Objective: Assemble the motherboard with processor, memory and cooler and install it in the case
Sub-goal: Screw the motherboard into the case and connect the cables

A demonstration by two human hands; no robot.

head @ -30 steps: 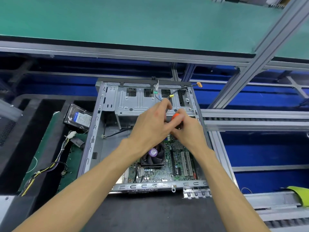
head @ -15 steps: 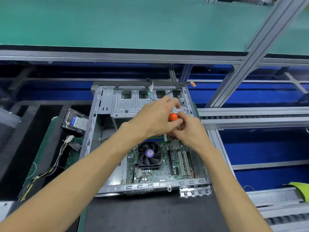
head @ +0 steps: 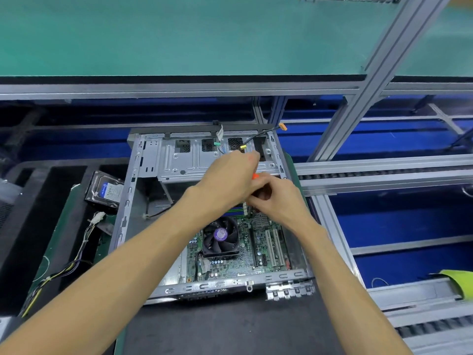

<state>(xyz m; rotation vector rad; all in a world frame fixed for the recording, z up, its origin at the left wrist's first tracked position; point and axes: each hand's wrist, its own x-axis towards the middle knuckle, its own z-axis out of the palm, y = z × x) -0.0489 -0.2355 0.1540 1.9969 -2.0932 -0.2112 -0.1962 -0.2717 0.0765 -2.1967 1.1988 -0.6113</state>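
Both hands now farther back over case (head: 143, 175): left hand (head: 227, 178) & right hand (head: 276, 201) gripping orange screwdriver (head: 255, 176).

Case (head: 151, 160): bare silver-grey sheet metal, perforated black vent patches along far wall.
Motherboard (head: 238, 265): green, fine pale trace pattern; white-edged expansion slots (head: 272, 248); blue and green striped memory slots (head: 234, 212).
Cooler (head: 221, 238): black fan and frame, purple round hub label.
Screwdriver handle (head: 255, 176): orange.
Hard drive (head: 105, 192): black body, blue-white label.
Cable bundle (head: 64, 267): yellow, black, white wires; white connector.
Case leads: orange plug (head: 282, 127), yellow plug (head: 243, 147), green plug (head: 217, 144).
Upper shelf (head: 179, 34): teal-green mat.
Work mat (head: 217, 329): black.
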